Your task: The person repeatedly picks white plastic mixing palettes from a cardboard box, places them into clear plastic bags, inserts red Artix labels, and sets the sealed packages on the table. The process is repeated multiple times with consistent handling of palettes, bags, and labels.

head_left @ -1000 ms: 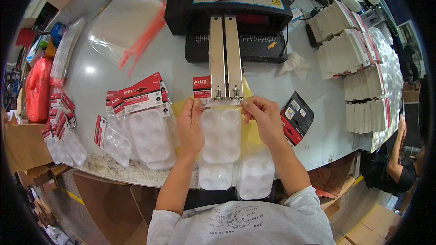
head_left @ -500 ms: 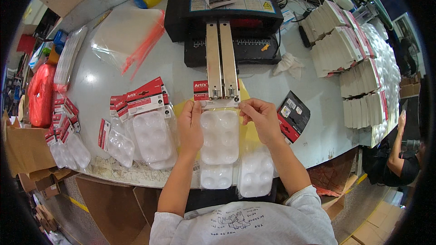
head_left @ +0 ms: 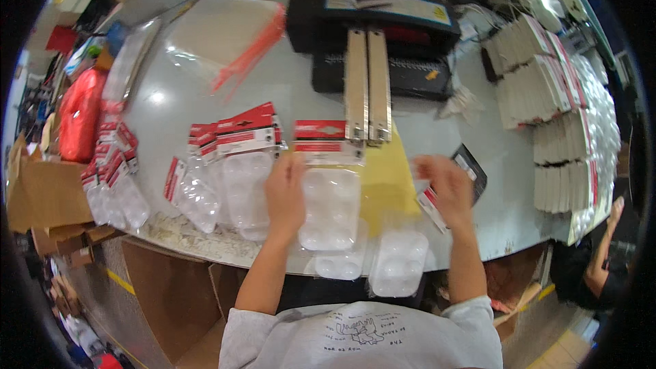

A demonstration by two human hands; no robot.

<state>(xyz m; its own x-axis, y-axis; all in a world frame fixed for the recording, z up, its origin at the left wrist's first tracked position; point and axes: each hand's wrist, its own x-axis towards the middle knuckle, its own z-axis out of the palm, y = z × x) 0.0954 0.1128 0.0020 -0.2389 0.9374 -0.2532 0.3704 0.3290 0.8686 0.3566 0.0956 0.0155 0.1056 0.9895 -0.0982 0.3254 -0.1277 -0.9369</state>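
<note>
My left hand (head_left: 285,190) is closed on the left edge of a white plastic paint palette (head_left: 329,208) in a clear bag, just below its red and white header card (head_left: 326,142). The card's right edge meets the ends of two long metal bars (head_left: 367,85) on a black machine (head_left: 372,20). Smeared by motion, my right hand (head_left: 445,184) is by a dark folded header card (head_left: 473,171) with a red and white end; its grip is unclear. Two more bagged palettes lie toward me, one (head_left: 398,263) at the right and another (head_left: 339,265) partly under the held one.
Finished-looking carded palettes (head_left: 246,181) lie left of my left hand. Clear bags (head_left: 222,37) with red edges lie behind. Stacked header cards (head_left: 536,89) line the right side. A yellow sheet (head_left: 386,181) lies under the work. Another person's arm (head_left: 601,253) shows far right.
My right hand has let go of the carded palette and moved right to the dark header card. My left hand has drawn the palette slightly left of the metal bars. The whole view has shifted.
</note>
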